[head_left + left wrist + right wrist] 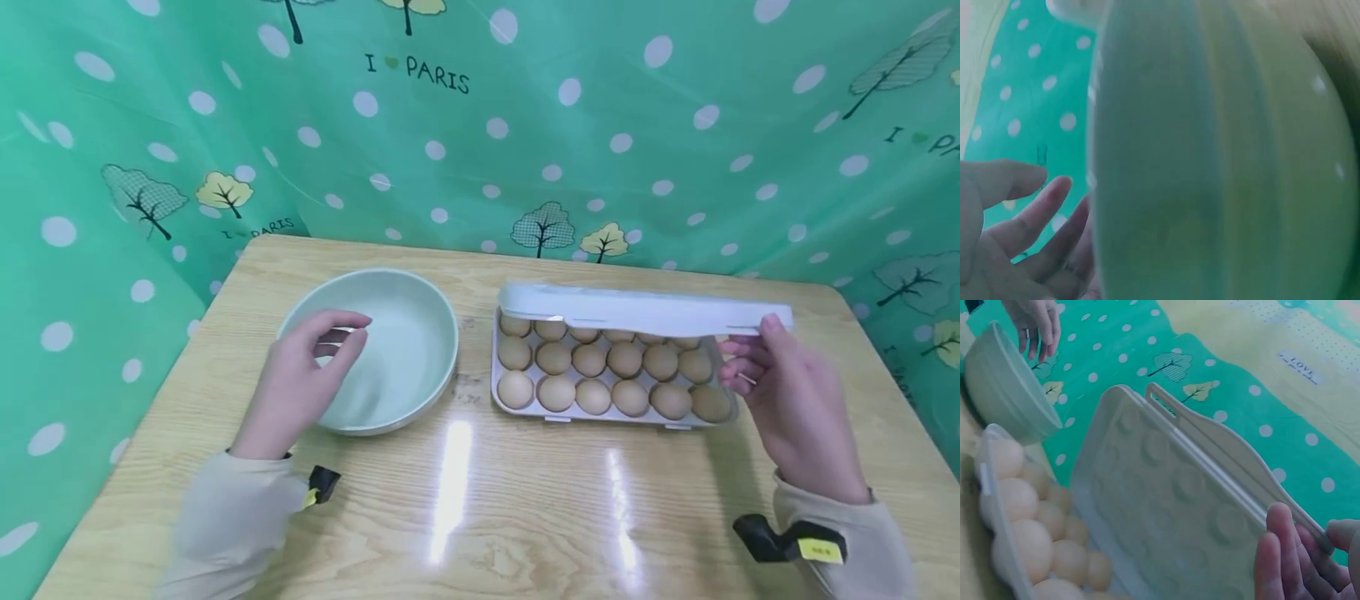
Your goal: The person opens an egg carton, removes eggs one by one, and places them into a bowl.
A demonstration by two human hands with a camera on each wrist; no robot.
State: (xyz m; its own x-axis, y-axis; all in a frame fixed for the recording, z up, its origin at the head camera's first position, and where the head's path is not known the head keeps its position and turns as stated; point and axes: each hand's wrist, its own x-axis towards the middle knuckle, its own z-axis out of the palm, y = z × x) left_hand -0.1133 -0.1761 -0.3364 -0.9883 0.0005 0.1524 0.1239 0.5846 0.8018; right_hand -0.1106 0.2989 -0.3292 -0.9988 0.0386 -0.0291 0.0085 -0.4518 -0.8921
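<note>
While the right hand (798,408) pinches the raised lid (645,310) near its right end, a slip could drop it and crack eggs (625,358). At the left side of the bowl (408,358), the left hand (300,379) holds nothing, fingers loosely curved. On the surface (525,500) are one bowl and one carton (557,417), with eighteen eggs showing (the lid partly hides the third row).
</note>
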